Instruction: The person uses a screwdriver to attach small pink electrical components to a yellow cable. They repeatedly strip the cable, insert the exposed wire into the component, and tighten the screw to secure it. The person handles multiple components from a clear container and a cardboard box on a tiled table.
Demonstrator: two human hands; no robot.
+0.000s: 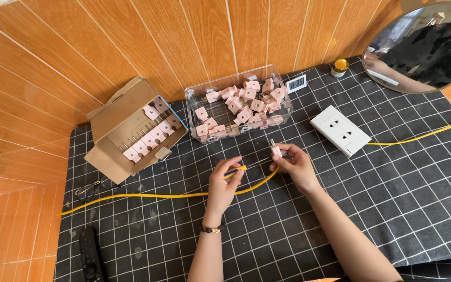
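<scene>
My left hand pinches a small screwdriver with a yellow and purple handle, held roughly level and pointing right. My right hand grips a pink plug with its metal prongs sticking up. The two hands are a short way apart over a black grid-patterned cloth. A yellow cable runs across the cloth under both hands, from the left edge toward the right.
A clear plastic bin holds several pink plugs. An open cardboard box holds more in rows. A white wall socket, a small digital clock, glasses, a remote, a round mirror and a gold-lidded jar lie around.
</scene>
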